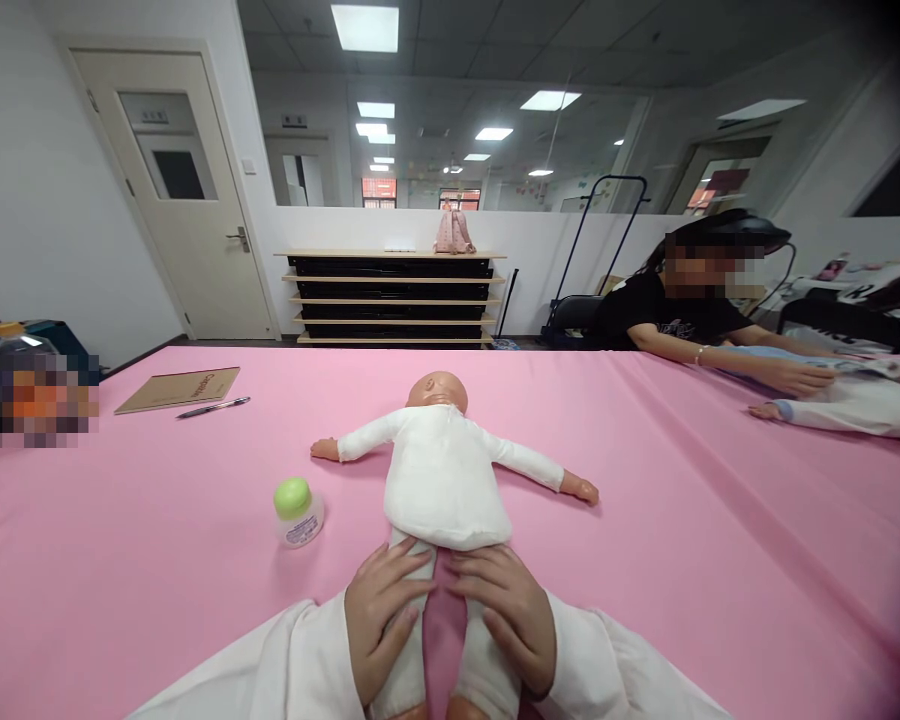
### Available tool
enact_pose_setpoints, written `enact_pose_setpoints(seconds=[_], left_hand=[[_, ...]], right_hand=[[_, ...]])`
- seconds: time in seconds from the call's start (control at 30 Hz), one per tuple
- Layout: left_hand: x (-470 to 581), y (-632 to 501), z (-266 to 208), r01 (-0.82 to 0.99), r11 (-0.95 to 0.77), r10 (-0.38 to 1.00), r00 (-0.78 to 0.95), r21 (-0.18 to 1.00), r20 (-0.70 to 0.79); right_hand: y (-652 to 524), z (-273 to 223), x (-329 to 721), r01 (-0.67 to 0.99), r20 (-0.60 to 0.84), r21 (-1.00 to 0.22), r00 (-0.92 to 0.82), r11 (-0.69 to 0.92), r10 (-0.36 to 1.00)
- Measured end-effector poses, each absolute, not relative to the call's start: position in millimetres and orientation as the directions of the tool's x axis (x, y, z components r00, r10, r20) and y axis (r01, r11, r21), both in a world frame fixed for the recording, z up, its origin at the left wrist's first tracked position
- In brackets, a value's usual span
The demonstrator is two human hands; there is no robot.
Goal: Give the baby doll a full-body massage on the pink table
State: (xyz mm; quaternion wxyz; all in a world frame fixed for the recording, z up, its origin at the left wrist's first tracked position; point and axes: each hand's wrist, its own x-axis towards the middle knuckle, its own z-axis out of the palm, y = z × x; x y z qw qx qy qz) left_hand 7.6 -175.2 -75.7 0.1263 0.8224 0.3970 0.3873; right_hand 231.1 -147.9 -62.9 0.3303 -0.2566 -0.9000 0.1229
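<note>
A baby doll (448,480) with a white cloth body lies on a pink-covered table, its head pointing away from me and its arms spread wide. My left hand (386,610) rests on the doll's leg at the left, fingers stretched out over the thigh. On the other leg lies my right hand (506,610), its fingers extended and slightly apart. Both hands touch the legs just below the hem of the torso. Left of the doll, a small clear jar with a green lid (294,497) stands tilted-looking on the cloth.
A brown notebook (178,389) and a pen (214,407) lie at the far left of the pink tablecloth (645,560). At the right, a person in black (690,310) handles another doll (862,405). Behind the table stands a low shelf (394,300) with a pink backpack (454,232).
</note>
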Motion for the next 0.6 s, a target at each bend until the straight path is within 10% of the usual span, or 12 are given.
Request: enact_pose_setpoints(seconds=[0.3,0.6], left_hand=[[3,-176,-75,0.103,-0.956,0.273,0.645,0.274,0.713],[5,-175,-74,0.557,-0.612,0.786,0.347,0.562,0.512]], right_hand=[[-159,-44,232,0.033,0.452,-0.325,-0.873,0.945,0.186],[-149,-64,233,0.412,0.562,-0.484,-0.530,0.772,0.635]])
